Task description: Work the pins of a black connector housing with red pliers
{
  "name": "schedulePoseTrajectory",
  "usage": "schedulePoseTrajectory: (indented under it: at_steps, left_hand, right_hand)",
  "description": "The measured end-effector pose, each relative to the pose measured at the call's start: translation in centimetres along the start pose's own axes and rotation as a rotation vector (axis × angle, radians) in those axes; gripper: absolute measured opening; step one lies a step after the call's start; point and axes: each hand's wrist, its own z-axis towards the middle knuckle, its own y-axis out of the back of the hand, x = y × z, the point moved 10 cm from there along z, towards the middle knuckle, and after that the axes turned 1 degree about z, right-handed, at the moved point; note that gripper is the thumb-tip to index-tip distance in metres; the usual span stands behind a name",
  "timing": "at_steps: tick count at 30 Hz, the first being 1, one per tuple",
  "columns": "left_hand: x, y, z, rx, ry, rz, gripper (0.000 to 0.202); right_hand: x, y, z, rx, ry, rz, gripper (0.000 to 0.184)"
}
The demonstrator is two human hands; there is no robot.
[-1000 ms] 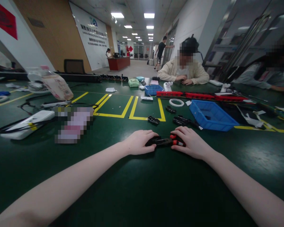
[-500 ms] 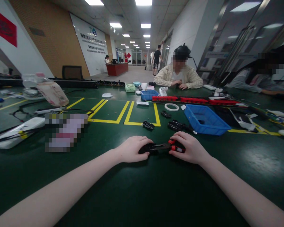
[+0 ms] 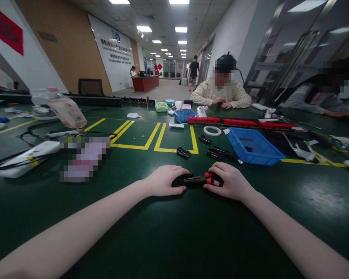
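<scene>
My left hand (image 3: 164, 180) and my right hand (image 3: 231, 181) rest on the green table (image 3: 174, 232), close together. Between them lies a black and red tool, like pliers (image 3: 196, 180). The left fingers curl over a black part at the tool's left end. The right fingers close on its red and black handles. Most of what each palm covers is hidden.
Small black parts (image 3: 183, 152) lie just beyond my hands near yellow floor-tape lines (image 3: 159, 137). A blue tray (image 3: 254, 146) sits to the right, a white tape ring (image 3: 212, 130) and red strips (image 3: 238, 123) behind. Two people sit across the table. White devices and cables lie left.
My hands and the tool have stayed together with only small shifts of grip. The view has tilted a little, so everything sits slightly differently in frame.
</scene>
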Motion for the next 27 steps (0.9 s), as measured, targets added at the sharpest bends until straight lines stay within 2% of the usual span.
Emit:
schedulePoseTrajectory:
  at_steps: [12, 27]
  left_hand:
    - [-0.21, -0.04, 0.08, 0.003, -0.018, 0.046, 0.041]
    - [-0.38, 0.03, 0.02, -0.004, -0.026, 0.059, 0.035]
  right_hand:
    - [0.01, -0.13, 0.2, 0.014, -0.031, -0.007, 0.031]
    - [0.05, 0.13, 0.11, -0.019, -0.007, -0.009, 0.036]
